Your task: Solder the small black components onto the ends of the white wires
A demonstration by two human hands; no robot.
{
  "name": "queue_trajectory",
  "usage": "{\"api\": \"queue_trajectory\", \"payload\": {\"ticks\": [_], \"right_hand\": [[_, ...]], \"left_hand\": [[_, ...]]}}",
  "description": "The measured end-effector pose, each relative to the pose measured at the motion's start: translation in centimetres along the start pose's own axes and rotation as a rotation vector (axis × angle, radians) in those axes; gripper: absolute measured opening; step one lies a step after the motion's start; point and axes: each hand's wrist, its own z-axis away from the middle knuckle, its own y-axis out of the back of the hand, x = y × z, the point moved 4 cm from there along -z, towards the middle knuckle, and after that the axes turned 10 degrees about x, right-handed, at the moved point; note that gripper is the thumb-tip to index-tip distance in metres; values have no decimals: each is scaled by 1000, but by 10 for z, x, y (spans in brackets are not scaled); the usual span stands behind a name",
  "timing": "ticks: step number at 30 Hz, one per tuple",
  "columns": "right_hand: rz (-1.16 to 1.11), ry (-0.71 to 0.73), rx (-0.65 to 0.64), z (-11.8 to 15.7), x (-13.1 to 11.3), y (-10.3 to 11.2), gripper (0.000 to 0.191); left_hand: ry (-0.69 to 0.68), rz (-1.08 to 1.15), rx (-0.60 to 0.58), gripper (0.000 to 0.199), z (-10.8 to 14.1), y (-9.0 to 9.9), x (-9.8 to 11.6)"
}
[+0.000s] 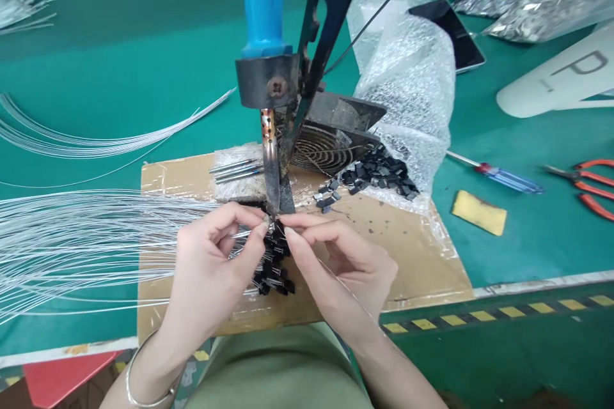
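Note:
Under the tip of a mounted soldering iron [271, 166], my left hand [220, 262] pinches a thin wire end, thumb and forefinger pressed together. Just right of the tip, my right hand [336, 262] is closed on a fine solder wire [352, 294] that trails down across the palm and wrist. The fingertips of both hands nearly meet; the joint between them is too small to make out. Below them lie wires with small black connectors [273, 268] on their ends. The long white wires [86, 236] run off to the left.
Brown cardboard [412, 262] covers the work spot. Behind it are a black fan [326, 147], loose black pieces [378, 172] and bubble wrap [407, 77]. At right lie a screwdriver [513, 179], a yellow sponge [480, 211], orange-handled pliers [595, 182] and a white cup [556, 80].

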Motion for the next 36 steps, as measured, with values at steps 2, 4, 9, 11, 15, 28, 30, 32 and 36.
{"api": "queue_trajectory", "payload": {"ticks": [2, 4, 9, 11, 15, 28, 30, 32, 36], "right_hand": [[1, -12, -14, 0, 1, 0, 16], [18, -31, -18, 0, 3, 3, 16], [86, -61, 247, -11, 12, 35, 11], [-23, -87, 312, -16, 19, 52, 26], [-199, -156, 419, -26, 37, 81, 54], [-208, -250, 439, -32, 50, 84, 53], [-204, -239, 434, -32, 50, 84, 51], [-196, -231, 431, -32, 49, 84, 50], [-186, -211, 417, -30, 48, 83, 47]], "left_hand": [[-50, -108, 5, 11, 1, 1, -1], [-153, -242, 21, 11, 4, 4, 0], [-434, -412, 119, 14, 20, 20, 2], [-500, -455, 216, 14, 17, 34, 0], [-508, -693, 375, 15, -35, 70, -10], [-469, -799, 289, 13, -198, 73, -57], [-486, -763, 314, 11, -196, 75, -54], [-499, -711, 346, 12, -193, 80, -49], [-508, -564, 405, 16, -183, 92, -37]]}}
